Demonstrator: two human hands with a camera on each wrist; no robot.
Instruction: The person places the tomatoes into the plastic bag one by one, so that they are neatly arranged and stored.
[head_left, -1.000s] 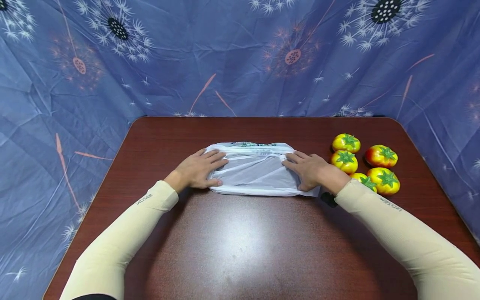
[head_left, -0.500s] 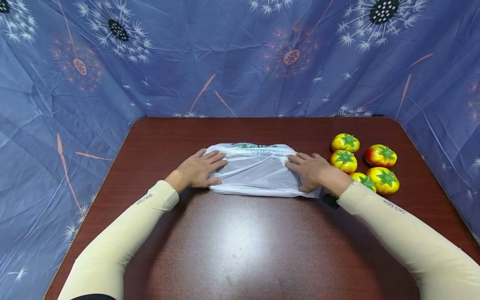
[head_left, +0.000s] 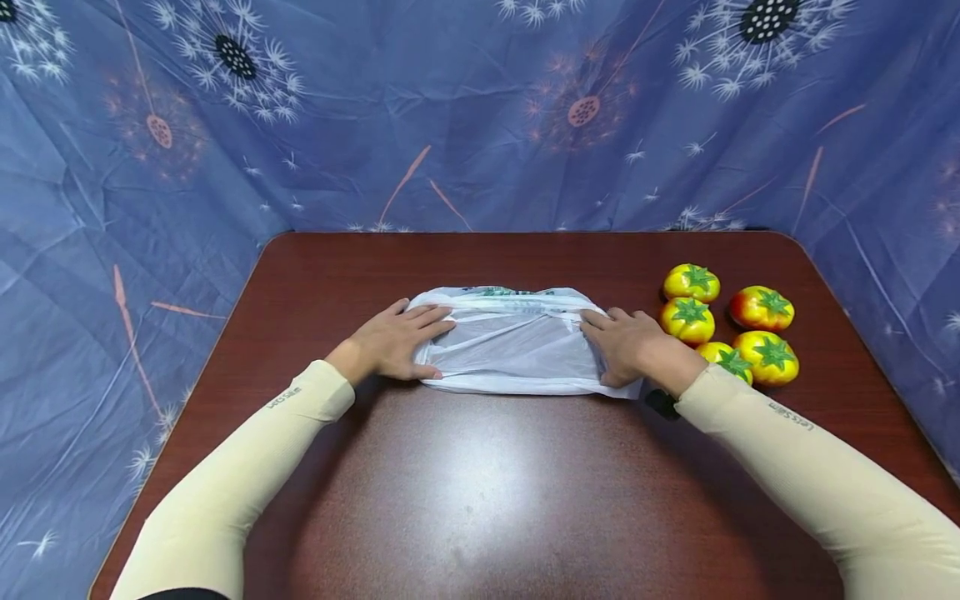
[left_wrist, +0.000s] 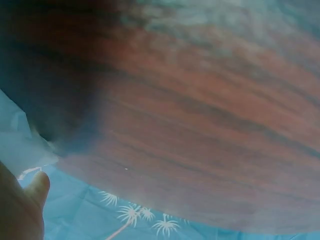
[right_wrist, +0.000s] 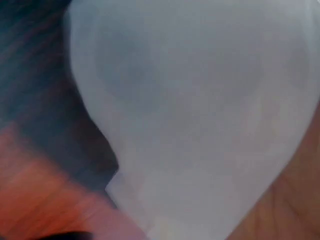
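A white, thin plastic bag [head_left: 517,346] with green print along its far side lies flat in the middle of the table. My left hand [head_left: 393,342] rests on the bag's left end, fingers spread. On its right end lies my right hand [head_left: 628,346], also with extended fingers. In the left wrist view a bit of the white bag [left_wrist: 17,135] shows beside the thumb [left_wrist: 37,190]. The right wrist view is mostly filled by the blurred bag [right_wrist: 190,110], with the palm [right_wrist: 280,215] at the lower right.
Several yellow-red tomato-like fruits with green leafy tops [head_left: 765,308] stand to the right, close to my right forearm. The brown table [head_left: 480,492] has rounded far corners. Blue dandelion-patterned cloth [head_left: 480,125] hangs behind it and at both sides.
My right hand has slid slightly to the right along the bag. My left hand stays nearly in place on the left end.
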